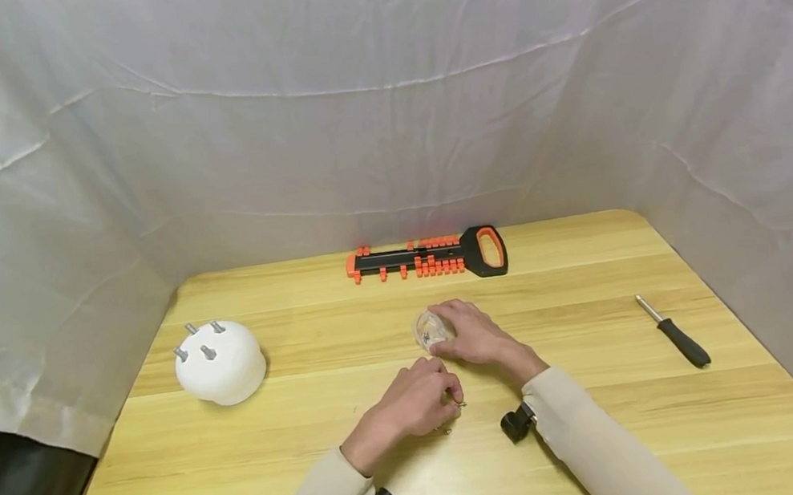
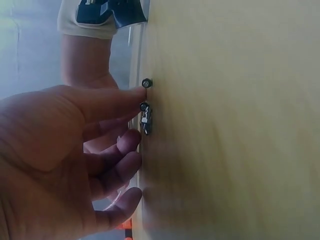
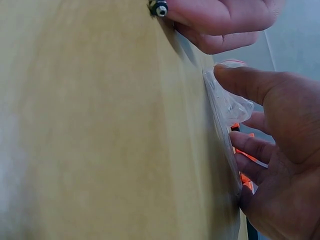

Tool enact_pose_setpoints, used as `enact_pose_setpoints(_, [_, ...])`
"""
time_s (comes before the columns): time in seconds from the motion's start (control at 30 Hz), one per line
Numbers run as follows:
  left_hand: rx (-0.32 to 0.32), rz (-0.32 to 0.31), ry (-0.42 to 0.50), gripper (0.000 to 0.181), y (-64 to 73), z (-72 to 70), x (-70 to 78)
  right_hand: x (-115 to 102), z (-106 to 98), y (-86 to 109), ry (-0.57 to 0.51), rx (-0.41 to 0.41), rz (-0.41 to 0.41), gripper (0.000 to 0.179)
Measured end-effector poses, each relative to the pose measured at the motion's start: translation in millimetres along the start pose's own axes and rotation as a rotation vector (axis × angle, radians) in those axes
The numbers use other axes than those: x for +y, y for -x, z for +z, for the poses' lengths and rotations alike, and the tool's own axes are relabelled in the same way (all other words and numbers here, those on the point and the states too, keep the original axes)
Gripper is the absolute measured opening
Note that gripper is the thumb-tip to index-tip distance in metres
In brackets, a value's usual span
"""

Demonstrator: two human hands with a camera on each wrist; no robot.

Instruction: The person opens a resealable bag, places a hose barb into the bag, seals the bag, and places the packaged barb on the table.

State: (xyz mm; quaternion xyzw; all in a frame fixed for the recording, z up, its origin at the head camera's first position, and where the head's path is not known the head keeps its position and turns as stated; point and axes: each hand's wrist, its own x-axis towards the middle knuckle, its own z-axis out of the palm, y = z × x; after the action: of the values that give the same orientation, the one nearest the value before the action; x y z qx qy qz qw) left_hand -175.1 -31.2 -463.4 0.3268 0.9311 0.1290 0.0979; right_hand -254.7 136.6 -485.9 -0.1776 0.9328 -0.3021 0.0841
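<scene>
Near the middle of the table, my left hand (image 1: 420, 398) bends its fingers down around small metal screws (image 2: 146, 120). Thumb and index finger pinch at one of them, its end showing at the fingertips in the head view. Another small metal piece (image 2: 147, 83) lies just beside the thumb in the left wrist view. My right hand (image 1: 474, 332) is a little farther back and holds a clear plastic bag (image 3: 227, 100) between thumb and fingers. Small dark bits show inside the bag in the head view.
At the left stands a rounded white block (image 1: 224, 370) with several metal pegs on top. A black rail with orange clips (image 1: 405, 259) and a handle lies along the back. On the right lies a black-handled screwdriver (image 1: 677, 335). Pale curtains (image 1: 381, 104) enclose the table.
</scene>
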Motion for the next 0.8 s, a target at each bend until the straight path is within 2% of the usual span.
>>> enact_pose_setpoints(0.17, [0.006,-0.008,-0.006,0.004,-2.3,0.9,-0.5,-0.5,-0.3,-0.5,-0.003,-0.002,0.005,0.072])
enact_pose_setpoints(0.33, [0.023,0.013,-0.026,0.003,-4.6,2.4,-0.7,1.1,-0.5,-2.1,-0.007,0.005,0.004,0.071])
enact_pose_setpoints(0.6, [-0.038,0.012,-0.054,0.01,-1.4,5.1,1.8,2.3,0.9,-2.5,-0.002,-0.002,0.004,0.073])
enact_pose_setpoints(0.8, [-0.005,0.001,-0.057,0.013,0.4,4.0,-2.4,2.6,1.8,-2.6,0.004,0.005,-0.001,0.072])
